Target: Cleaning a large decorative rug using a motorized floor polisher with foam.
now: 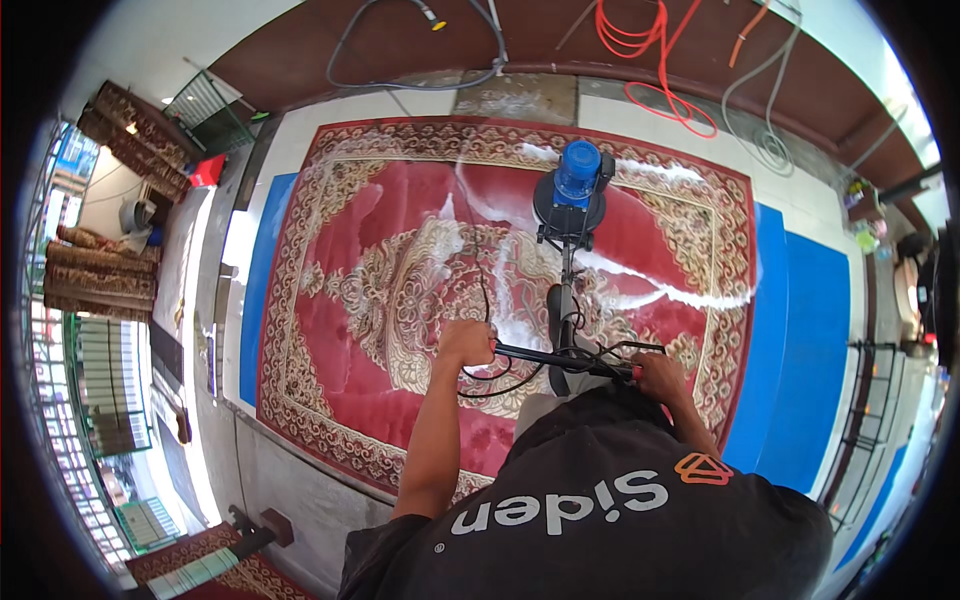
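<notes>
Gripping the black handlebar (pixel 560 358) just below the centre of the frame, with the left hand (pixel 467 344) closed round its left end and the right hand (pixel 660 378) closed round its right end. Apparently guiding, by way of that bar, the floor machine (pixel 572 195) in the upper middle, set on the red patterned carpet (pixel 400 425). Impossible to tell its blue motor (pixel 580 165) running from stopped.

To work well, hold both ends evenly and sweep in slow, overlapping arcs — spreading the white foam (pixel 700 298) rather than leaving streaks among the patterns. Mind the black cable (pixel 490 397) looped beneath the bar; keep it away from the round dark base (pixel 544 205). Ease off near the carpet's right border, next to the blue mats (pixel 810 330), to avoid catching the edge — likewise along the top, toward the red hose (pixel 640 40) at upper right.
</notes>
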`<state>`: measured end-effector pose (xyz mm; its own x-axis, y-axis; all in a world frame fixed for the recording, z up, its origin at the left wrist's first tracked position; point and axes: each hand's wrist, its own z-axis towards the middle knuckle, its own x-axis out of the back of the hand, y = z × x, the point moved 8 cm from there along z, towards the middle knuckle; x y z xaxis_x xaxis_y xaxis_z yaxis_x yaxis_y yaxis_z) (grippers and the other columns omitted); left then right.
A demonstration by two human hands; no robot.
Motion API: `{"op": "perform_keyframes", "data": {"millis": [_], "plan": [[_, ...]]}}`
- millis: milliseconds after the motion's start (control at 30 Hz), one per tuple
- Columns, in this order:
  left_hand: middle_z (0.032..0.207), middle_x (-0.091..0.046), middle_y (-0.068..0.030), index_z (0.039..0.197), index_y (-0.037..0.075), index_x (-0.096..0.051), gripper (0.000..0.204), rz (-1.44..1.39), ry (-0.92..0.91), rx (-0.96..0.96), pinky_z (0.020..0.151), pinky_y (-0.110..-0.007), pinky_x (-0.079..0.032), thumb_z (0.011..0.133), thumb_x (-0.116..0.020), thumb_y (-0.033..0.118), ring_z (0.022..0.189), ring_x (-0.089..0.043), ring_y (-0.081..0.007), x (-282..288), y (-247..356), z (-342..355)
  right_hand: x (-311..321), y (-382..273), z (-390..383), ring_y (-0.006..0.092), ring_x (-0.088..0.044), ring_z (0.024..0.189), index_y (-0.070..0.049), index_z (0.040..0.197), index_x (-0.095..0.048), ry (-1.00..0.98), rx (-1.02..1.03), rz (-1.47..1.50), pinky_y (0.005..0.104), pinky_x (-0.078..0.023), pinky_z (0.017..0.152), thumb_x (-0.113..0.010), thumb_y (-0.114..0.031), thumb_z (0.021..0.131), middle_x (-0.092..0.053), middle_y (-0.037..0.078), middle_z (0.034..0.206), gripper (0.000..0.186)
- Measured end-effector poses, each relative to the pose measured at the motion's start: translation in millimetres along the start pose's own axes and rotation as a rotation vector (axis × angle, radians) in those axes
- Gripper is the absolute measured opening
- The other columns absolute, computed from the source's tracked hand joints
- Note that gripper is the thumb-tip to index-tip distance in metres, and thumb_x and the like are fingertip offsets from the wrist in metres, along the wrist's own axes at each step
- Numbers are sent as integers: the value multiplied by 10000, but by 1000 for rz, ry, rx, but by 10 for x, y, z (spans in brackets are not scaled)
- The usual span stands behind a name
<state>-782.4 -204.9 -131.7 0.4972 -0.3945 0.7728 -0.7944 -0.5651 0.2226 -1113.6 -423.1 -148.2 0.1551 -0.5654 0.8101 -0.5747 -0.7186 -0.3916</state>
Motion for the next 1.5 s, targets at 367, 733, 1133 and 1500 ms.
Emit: {"op": "perform_keyframes", "data": {"millis": [367, 733, 1133, 1500], "plan": [[904, -781, -137, 859, 182, -817, 213, -66, 25, 116, 824, -475, -589, 694, -713, 267, 923, -757, -350, 775, -1350, 628, 545, -796, 1756, 407, -731, 958, -157, 1021, -744, -73, 62, -35, 547, -566, 801, -661, -172, 818, -760, 155, 960, 220], [891, -786, -93, 859, 218, -820, 201, -93, 70, 200, 820, -472, -604, 709, -705, 286, 908, -761, -334, 1756, -2524, 1289, 1183, -1558, 3611, 411, -715, 989, -162, 1094, -744, -81, 195, -44, 534, -571, 801, -692, -236, 826, -750, 151, 1002, 282], [904, -786, -129, 825, 201, -819, 200, -67, 120, 282, 804, -485, -608, 672, -717, 278, 912, -759, -362, 2463, -4121, 1421, 1121, -2840, 5000, 388, -729, 1023, -187, 1201, -739, -206, 276, -64, 530, -584, 853, -708, -188, 764, -774, 144, 1043, 437], [929, -787, -135, 858, 185, -819, 239, -132, 84, 341, 816, -488, -603, 675, -725, 306, 913, -755, -372, 2676, -5571, 1300, 969, -4068, 5842, 374, -734, 1004, -213, 1196, -753, -233, 282, -92, 522, -583, 839, -695, -246, 795, -775, 132, 1054, 406]]}}
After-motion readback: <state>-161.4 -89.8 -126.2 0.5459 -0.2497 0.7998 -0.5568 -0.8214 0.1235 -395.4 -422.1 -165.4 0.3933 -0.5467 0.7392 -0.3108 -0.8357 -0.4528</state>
